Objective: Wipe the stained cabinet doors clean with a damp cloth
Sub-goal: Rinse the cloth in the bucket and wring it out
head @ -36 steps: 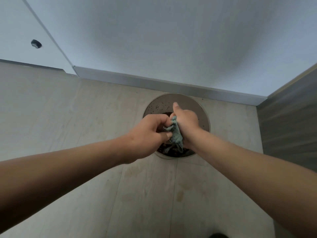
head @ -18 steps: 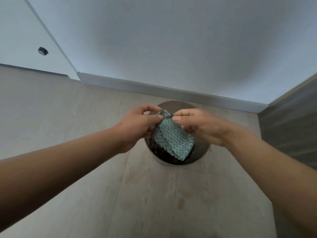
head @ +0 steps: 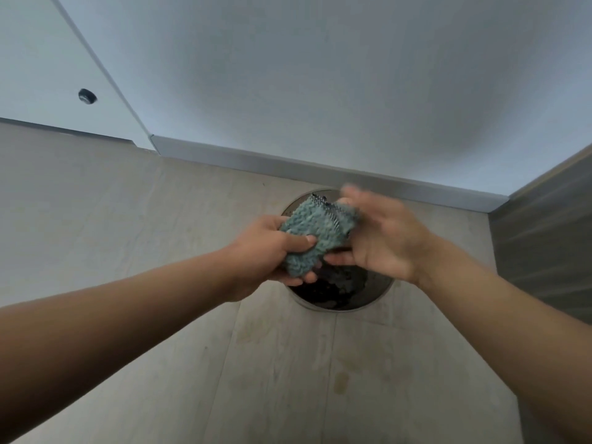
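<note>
While bunching the cloth (head: pixel 315 233) above the bowl (head: pixel 323 308) at centre frame, still preparing, not yet wiping. Gripping it with the left hand (head: pixel 272 254), thumb across the top and fingers curled beneath. Spreading the right hand (head: pixel 381 238) wide, motion-blurred, palm toward the cloth's right end, touching at most and closed round nothing. Keeping the cloth at centre frame, clear of the floor (head: pixel 160 363) and well apart from the door (head: pixel 38 59) with its knob (head: pixel 87 96) at upper left.

Next, probably: settle the pad into one hand, lift it toward a door, press flat and rub. Calls for a firm grip and a cloth wrung enough not to drip.

Against half a second ago: then pinched by both hands at the top corners and hanging open over the bowl; now folded into a thick pad, taken by the left, let go by the right.
</note>
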